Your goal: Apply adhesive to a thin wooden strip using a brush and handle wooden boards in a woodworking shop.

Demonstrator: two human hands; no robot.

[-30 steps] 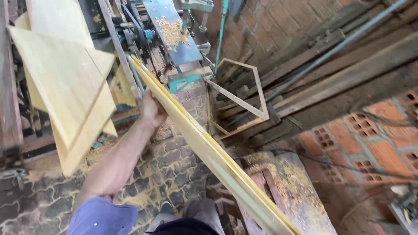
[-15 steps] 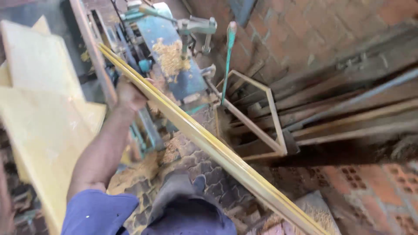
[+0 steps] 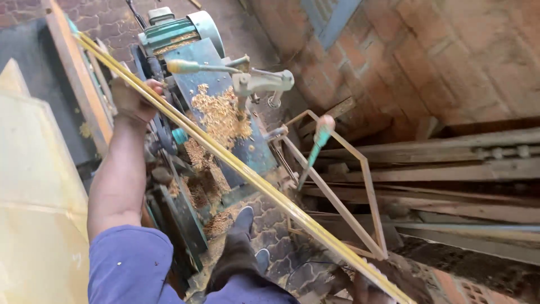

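Left hand (image 3: 134, 100): arm extended forward, fingers clamped around long yellow wood strip (image 3: 236, 166). Right hand (image 3: 365, 290) at strip's near end, grip unclear.

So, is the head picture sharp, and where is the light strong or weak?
Head view: mostly sharp, with even daylight. The yellow boards at the left edge look pale and washed out. The left hand on the long strip is slightly soft. Dark shadow lies under the stacked timber.
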